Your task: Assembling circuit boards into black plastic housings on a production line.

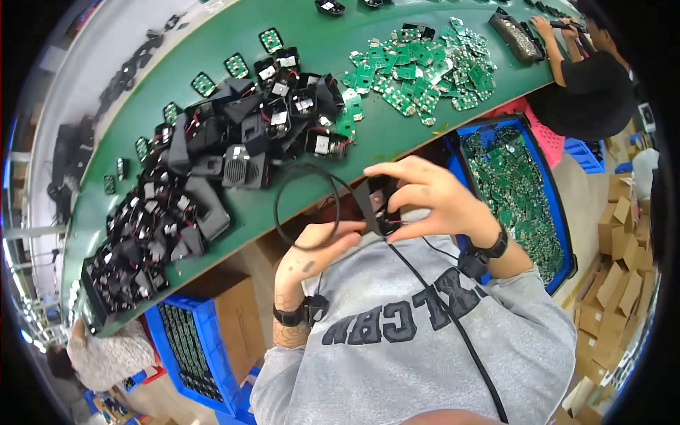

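In front of my chest I hold a black plastic housing, tilted on its side, with a metal part and thin wires showing in its open face. My left hand is closed at its lower left edge, the fingertips partly hidden by it. From the right, my right hand curls around the open side, thumb and middle finger at the wires and the index finger stretched above. A black cable loops by my left hand, and another stretch runs down over my grey sweatshirt.
On the green table lie a heap of black housings with wired parts and a pile of green circuit boards. Blue crates of boards stand right and lower left. Another person works at far right; cardboard boxes lie beyond.
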A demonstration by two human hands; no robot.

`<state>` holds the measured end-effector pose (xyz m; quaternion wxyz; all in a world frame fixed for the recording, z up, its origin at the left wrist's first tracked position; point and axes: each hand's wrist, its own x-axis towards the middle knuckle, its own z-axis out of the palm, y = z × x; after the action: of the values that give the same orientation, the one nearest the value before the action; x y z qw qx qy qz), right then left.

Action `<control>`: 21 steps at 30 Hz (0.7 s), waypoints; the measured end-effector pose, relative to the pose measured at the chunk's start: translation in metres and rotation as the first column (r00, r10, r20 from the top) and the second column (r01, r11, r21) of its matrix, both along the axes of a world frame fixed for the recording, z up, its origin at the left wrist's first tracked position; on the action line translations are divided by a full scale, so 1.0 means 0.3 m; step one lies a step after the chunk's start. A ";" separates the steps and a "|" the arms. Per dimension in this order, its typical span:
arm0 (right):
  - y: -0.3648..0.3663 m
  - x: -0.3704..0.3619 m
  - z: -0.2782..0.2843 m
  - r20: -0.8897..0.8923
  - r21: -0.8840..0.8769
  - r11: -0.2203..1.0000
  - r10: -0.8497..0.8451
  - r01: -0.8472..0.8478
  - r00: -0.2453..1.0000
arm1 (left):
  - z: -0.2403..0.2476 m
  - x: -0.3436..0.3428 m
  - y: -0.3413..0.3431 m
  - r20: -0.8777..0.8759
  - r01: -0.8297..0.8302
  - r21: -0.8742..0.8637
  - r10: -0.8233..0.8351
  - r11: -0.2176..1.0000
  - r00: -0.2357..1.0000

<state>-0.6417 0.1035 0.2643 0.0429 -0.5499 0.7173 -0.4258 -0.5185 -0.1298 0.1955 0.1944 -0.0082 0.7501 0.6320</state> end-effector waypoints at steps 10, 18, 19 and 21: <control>-0.022 0.117 -0.142 0.049 -0.119 0.988 -0.095 0.100 0.994 | -0.068 0.021 0.166 0.341 -0.494 0.626 0.358 0.603 0.869; 0.050 0.016 -0.195 0.259 -0.200 0.901 -0.331 0.385 0.907 | -0.090 -0.141 0.214 0.515 -0.582 0.676 0.275 0.451 0.812; 0.056 -0.013 -0.199 0.278 -0.205 0.893 -0.340 0.401 0.898 | -0.065 -0.147 0.231 0.551 -0.560 0.694 0.167 0.452 0.818; 0.066 -0.067 -0.184 0.262 -0.219 0.902 -0.314 0.373 0.913 | -0.058 -0.114 0.234 0.478 -0.375 0.843 -0.216 0.386 0.852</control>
<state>-0.6618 0.1232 0.2090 -0.0279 -0.3642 0.7307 -0.5767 -0.5529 -0.0595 0.1781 0.3266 -0.1063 0.1901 0.9197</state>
